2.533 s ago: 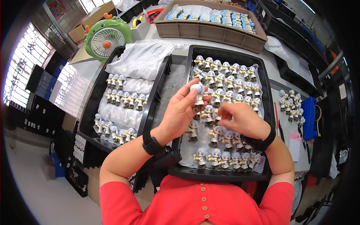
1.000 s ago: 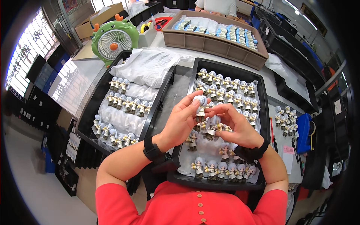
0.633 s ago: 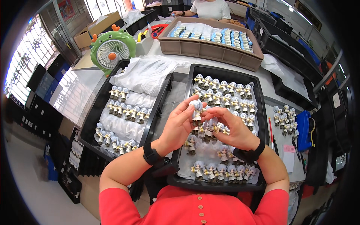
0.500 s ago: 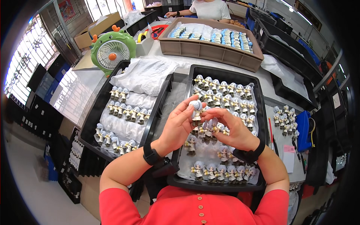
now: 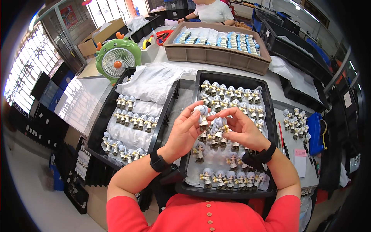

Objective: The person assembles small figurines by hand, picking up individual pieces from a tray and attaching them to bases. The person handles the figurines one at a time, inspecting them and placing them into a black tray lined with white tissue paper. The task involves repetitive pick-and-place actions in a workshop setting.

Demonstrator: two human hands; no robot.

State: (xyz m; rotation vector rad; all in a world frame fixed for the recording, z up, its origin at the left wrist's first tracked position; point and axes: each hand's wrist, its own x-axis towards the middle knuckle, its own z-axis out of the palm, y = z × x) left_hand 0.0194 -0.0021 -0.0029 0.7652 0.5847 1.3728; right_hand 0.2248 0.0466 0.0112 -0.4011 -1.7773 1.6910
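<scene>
Over the right-hand black tray [image 5: 272, 127], my left hand [image 5: 182, 131] pinches a small silver-haired figurine [image 5: 202, 116] in a white coat, upright between thumb and fingers. Close beside it my right hand [image 5: 247, 133] is closed on a second silver-haired figurine [image 5: 219, 127], held by thumb and fingertips and slightly tilted. Rows of like figurines [image 5: 230, 179] stand on white lining in the tray beneath both hands. Part of those rows is hidden by my hands and wrists.
To the left, another black tray [image 5: 89, 141] holds figurines under crumpled white sheeting [image 5: 148, 81]. A green fan [image 5: 118, 58] stands behind it. Further back is a brown crate [image 5: 216, 58] of blue-and-white pieces, with a person beyond. Loose figurines [image 5: 296, 123] and a blue case [image 5: 313, 133] lie right.
My right hand's fingers have spread slightly, and its figurine now shows more plainly between thumb and fingertips. The left hand keeps its figurine. The whole view has shifted slightly.
</scene>
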